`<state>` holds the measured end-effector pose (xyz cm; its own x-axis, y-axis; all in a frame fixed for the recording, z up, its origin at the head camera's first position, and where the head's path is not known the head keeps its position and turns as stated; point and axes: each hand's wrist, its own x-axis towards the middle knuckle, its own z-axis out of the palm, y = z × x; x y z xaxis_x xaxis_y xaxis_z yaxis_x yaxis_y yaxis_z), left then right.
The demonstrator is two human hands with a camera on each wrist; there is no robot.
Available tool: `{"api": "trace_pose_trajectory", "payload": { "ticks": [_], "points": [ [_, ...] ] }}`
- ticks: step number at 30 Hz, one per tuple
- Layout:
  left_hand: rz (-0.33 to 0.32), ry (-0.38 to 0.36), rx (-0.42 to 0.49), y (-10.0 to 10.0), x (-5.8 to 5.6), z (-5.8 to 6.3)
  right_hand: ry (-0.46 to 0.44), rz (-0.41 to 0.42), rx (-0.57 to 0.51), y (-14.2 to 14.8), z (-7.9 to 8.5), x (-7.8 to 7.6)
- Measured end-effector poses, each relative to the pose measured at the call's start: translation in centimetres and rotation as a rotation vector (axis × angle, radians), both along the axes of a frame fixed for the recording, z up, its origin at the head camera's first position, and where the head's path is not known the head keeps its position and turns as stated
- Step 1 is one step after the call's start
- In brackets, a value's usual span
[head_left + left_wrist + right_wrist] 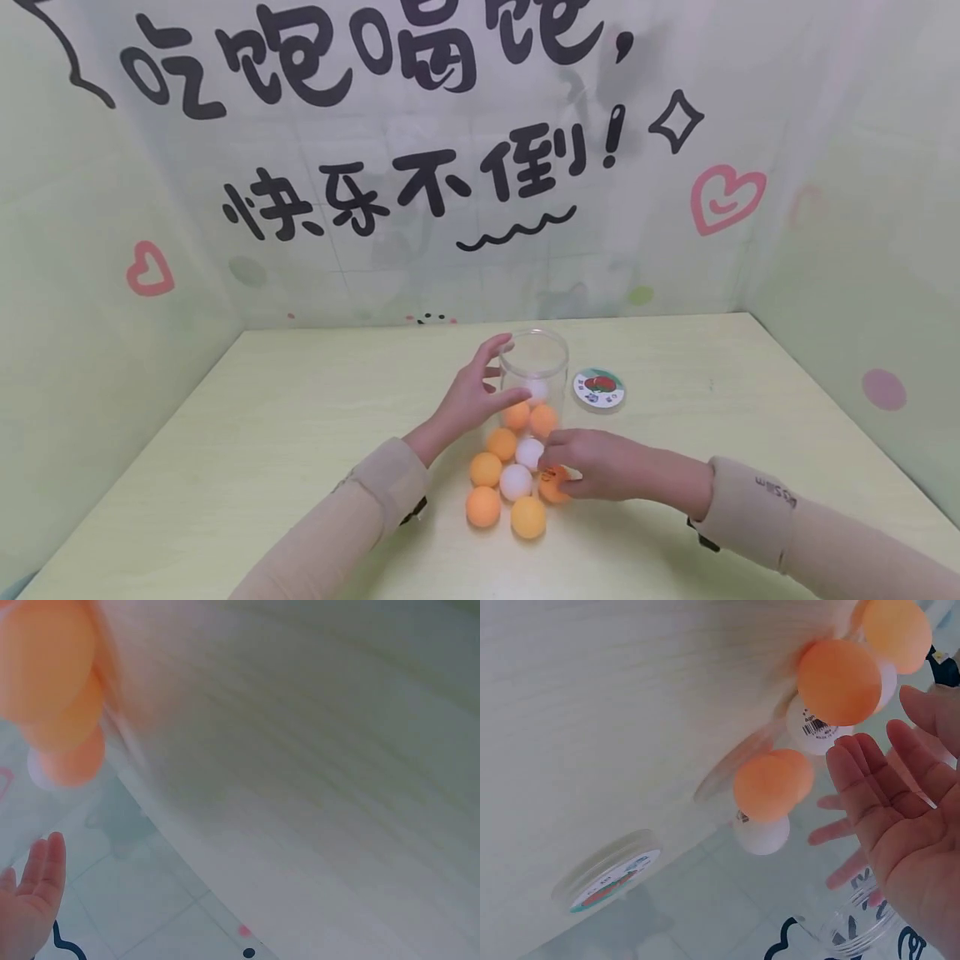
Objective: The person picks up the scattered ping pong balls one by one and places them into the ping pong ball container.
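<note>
A clear round jar (557, 393) stands on the table with two orange balls (516, 415) and a white ball (535, 390) visible inside. My left hand (480, 392) holds its left side, thumb in front and fingers reaching round behind. In front of the jar lie several loose orange and white table tennis balls. My right hand (596, 462) reaches in from the right, its fingers over a printed orange table tennis ball (553, 485) that they partly hide. In the right wrist view, those fingers (877, 784) look fairly straight, beside a printed white ball (810, 735).
A round lid (599, 389) with a red and green label lies right of the jar. Nearest the front are two orange balls, one of them (528, 517) below the right hand. A printed cloth wall (405, 275) rises behind the table (315, 400).
</note>
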<state>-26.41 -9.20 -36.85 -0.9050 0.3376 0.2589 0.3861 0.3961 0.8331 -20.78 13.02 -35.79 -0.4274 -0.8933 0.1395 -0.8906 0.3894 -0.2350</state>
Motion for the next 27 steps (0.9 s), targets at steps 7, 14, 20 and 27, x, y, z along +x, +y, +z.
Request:
{"api": "trace_pose_trajectory", "payload": {
  "ticks": [7, 14, 20, 27],
  "points": [
    [-0.009, 0.000, 0.006, 0.07, -0.08, -0.07, -0.126, -0.121, 0.120, 0.12, -0.47, 0.17],
    [0.003, -0.007, 0.008, 0.04, -0.01, -0.07, -0.224, -0.166, 0.146, 0.35, -0.59, 0.28],
    [0.009, -0.007, 0.001, -0.01, 0.10, -0.02, -0.263, -0.185, 0.152, 0.27, -0.44, 0.48],
    [0.005, -0.007, 0.006, -0.07, 0.10, -0.13, -0.269, -0.193, 0.149, 0.27, -0.43, 0.63]
  ]
}}
